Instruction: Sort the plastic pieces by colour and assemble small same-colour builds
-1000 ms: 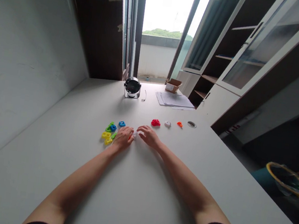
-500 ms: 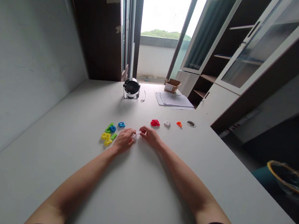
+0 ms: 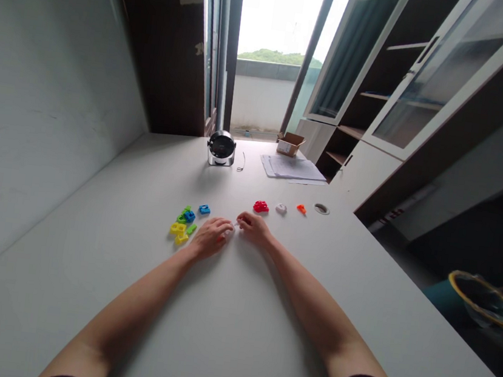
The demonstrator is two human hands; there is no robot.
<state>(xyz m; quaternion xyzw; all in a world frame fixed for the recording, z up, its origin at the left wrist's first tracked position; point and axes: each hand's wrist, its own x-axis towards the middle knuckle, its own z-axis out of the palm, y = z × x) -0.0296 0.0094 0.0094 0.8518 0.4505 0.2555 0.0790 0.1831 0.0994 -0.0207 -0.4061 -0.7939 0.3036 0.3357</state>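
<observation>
My left hand (image 3: 212, 237) rests on the white table, its fingers curled over a small white plastic piece (image 3: 236, 224), most of which they hide. Fingers pinched, my right hand (image 3: 252, 226) meets the same piece from the other side. Left of my left hand lie blue pieces (image 3: 204, 209), green pieces (image 3: 191, 229) and yellow pieces (image 3: 178, 228) in a loose group. Beyond my right hand sit a cluster of red pieces (image 3: 261, 207), a white piece (image 3: 281, 208) and an orange piece (image 3: 301, 208).
A small round black-and-silver fan (image 3: 221, 147) stands at the back of the table (image 3: 235, 321), near a thin cord (image 3: 242, 162). Papers (image 3: 295, 169) and an open cardboard box (image 3: 290, 145) are at the back right. A round cable hole (image 3: 321, 209) lies near the right edge.
My left hand has shifted slightly right and closed further over the white piece, so less of it shows. My right hand has moved slightly right. The other pieces have stayed put.
</observation>
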